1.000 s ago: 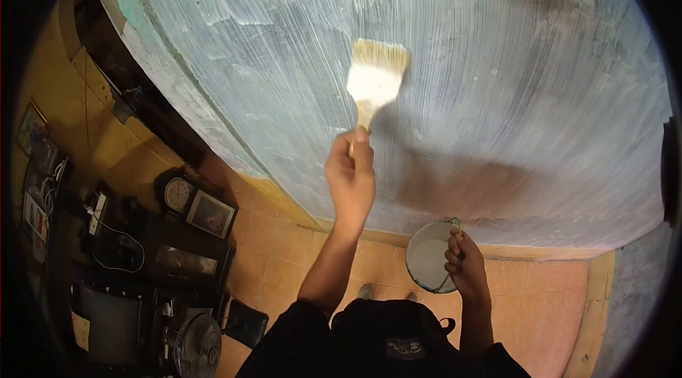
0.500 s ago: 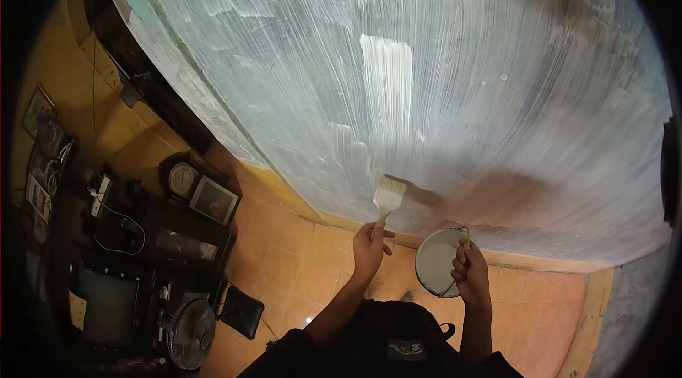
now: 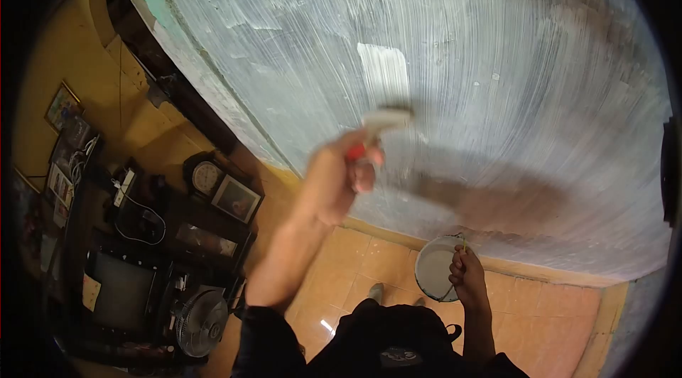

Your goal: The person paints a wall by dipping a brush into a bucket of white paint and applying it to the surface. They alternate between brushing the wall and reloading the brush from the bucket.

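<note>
A broad paintbrush (image 3: 387,119), smeared by motion, is in my left hand (image 3: 332,180), whose fingers wrap round its handle; a bit of red shows at the grip. Its bristles are right at the lower end of a bright white stroke of paint (image 3: 384,71) on the streaky grey-white wall (image 3: 490,122). Down to the right, my right hand (image 3: 467,275) is closed round the wire handle of a bucket (image 3: 420,264), which hangs over the floor close to the wall's foot. Pale paint shows inside the bucket.
On the left, a dark cabinet (image 3: 213,239) carries a clock (image 3: 206,175), a framed picture (image 3: 236,199) and cables. A television (image 3: 122,289) and a fan (image 3: 202,322) stand below it. Orange tiles (image 3: 355,254) cover the floor.
My left hand has lifted the brush from low near the wall's foot up to the white stroke. The bucket stays in my right hand, and the view has shifted slightly.
</note>
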A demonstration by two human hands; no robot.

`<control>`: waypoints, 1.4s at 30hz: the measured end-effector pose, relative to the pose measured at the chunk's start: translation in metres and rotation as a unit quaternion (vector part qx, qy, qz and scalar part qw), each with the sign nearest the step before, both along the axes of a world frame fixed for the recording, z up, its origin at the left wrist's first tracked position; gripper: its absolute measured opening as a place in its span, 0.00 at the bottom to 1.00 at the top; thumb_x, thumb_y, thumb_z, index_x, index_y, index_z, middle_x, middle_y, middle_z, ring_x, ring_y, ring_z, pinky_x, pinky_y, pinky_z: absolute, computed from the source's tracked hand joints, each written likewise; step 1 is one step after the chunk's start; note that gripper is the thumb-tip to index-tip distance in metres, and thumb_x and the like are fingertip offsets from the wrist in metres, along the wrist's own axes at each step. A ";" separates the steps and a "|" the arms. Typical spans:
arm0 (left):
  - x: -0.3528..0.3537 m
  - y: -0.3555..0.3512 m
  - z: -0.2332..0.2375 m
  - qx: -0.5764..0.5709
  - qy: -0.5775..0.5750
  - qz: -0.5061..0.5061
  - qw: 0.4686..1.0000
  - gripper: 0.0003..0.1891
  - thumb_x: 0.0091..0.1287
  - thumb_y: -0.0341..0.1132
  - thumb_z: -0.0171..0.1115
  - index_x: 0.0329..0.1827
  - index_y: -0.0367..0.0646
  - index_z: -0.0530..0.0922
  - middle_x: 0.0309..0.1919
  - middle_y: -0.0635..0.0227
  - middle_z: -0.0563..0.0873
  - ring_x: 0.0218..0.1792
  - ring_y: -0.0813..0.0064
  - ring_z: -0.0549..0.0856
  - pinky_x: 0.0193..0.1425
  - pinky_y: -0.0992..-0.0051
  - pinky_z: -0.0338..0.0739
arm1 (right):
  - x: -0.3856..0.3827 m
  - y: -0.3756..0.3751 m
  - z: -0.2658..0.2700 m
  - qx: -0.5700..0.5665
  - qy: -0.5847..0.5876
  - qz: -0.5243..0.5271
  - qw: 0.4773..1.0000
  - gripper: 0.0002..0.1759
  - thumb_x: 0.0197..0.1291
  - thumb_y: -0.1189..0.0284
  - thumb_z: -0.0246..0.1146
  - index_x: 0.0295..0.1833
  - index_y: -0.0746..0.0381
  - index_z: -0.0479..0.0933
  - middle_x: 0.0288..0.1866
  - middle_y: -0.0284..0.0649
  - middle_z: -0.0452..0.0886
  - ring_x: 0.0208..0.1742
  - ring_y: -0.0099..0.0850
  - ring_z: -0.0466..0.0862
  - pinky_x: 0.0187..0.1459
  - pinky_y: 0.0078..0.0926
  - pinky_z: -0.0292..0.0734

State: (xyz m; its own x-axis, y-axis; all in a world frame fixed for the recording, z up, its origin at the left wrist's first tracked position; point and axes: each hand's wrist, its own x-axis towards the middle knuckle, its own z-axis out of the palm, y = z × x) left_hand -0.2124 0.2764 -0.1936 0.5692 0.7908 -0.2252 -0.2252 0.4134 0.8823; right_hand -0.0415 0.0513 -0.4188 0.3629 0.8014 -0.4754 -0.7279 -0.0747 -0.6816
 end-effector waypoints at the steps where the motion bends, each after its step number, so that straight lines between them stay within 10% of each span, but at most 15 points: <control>1: -0.001 -0.002 0.026 0.031 -0.008 0.007 0.999 0.14 0.73 0.38 0.50 0.46 0.35 0.75 0.22 0.75 0.77 0.14 0.84 0.60 0.20 0.81 0.57 | 0.000 0.000 -0.003 0.002 0.005 0.005 1.000 0.10 0.75 0.67 0.48 0.54 0.60 0.67 0.27 0.25 0.62 0.21 0.14 0.57 0.21 0.13 0.51; 7: -0.007 -0.018 0.106 0.152 -0.068 0.028 0.986 0.15 0.74 0.34 0.48 0.51 0.30 0.75 0.23 0.76 0.77 0.11 0.88 0.60 0.18 0.84 0.55 | -0.001 0.001 -0.012 0.001 0.019 0.018 1.000 0.10 0.75 0.67 0.48 0.54 0.60 0.67 0.27 0.26 0.63 0.21 0.14 0.57 0.21 0.13 0.51; 13: -0.016 -0.037 0.068 0.200 -0.044 0.095 0.974 0.18 0.76 0.38 0.48 0.59 0.32 0.73 0.22 0.79 0.70 0.15 0.88 0.60 0.20 0.85 0.54 | 0.001 -0.002 -0.010 -0.001 0.024 0.012 1.000 0.09 0.75 0.67 0.47 0.53 0.59 0.67 0.27 0.26 0.63 0.20 0.13 0.56 0.20 0.13 0.50; 33: 0.035 -0.072 -0.449 0.150 0.090 0.174 0.969 0.17 0.76 0.38 0.53 0.57 0.34 0.76 0.23 0.82 0.66 0.23 0.90 0.63 0.24 0.83 0.58 | 0.013 -0.042 0.005 -0.097 -0.014 -0.029 0.995 0.10 0.75 0.67 0.46 0.55 0.59 0.68 0.28 0.25 0.64 0.20 0.13 0.56 0.21 0.13 0.51; 42: 0.033 -0.095 -0.579 0.090 0.188 0.192 0.959 0.15 0.75 0.36 0.53 0.53 0.31 0.78 0.22 0.79 0.69 0.23 0.88 0.66 0.25 0.81 0.62 | 0.011 -0.040 0.003 -0.137 -0.036 -0.062 0.988 0.11 0.73 0.68 0.47 0.55 0.60 0.68 0.27 0.25 0.64 0.19 0.13 0.56 0.21 0.13 0.51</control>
